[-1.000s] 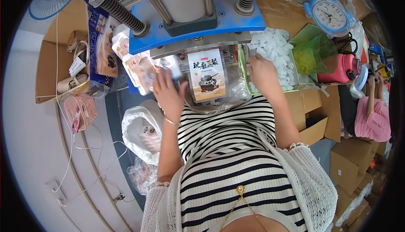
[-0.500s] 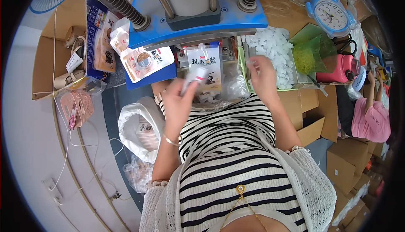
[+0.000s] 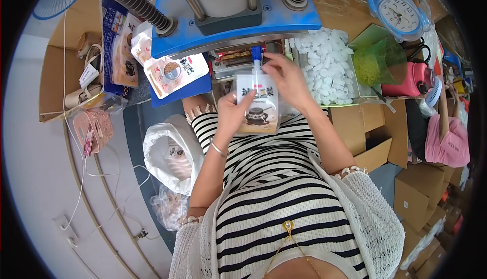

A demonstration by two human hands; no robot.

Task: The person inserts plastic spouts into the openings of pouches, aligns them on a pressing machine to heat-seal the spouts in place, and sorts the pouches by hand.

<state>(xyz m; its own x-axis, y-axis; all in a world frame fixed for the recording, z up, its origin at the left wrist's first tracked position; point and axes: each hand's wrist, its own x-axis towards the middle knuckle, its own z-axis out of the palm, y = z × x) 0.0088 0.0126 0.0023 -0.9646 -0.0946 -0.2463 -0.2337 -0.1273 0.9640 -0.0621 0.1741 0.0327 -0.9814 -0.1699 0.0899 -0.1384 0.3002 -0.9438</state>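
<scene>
A spouted pouch (image 3: 261, 112) with dark lettering and a pot picture stands upright in front of me. My left hand (image 3: 234, 110) grips its left side, thumb across the front. At the pouch's top, a pale spout (image 3: 256, 68) meets a blue fitting (image 3: 257, 53) of the press. My right hand (image 3: 286, 78) is beside the spout with its fingers curled together; whether they pinch the spout or something small is unclear. Behind the pouch rises the press (image 3: 233, 40) with its blue plate. Many white plastic pieces (image 3: 329, 68) fill a box by my right hand.
Printed pouches (image 3: 177, 73) lie left of the press. A white sack (image 3: 152, 149) holding more pouches stands at lower left. Right of the pieces are a green container (image 3: 378, 63), a pink bottle (image 3: 408, 82) and a blue clock (image 3: 401, 12). Another person's pink sleeve (image 3: 446, 139) shows far right.
The blurred white item is gone from my left hand, which now holds a pouch upright. My right hand has moved left from the box of white pieces to the pouch's top.
</scene>
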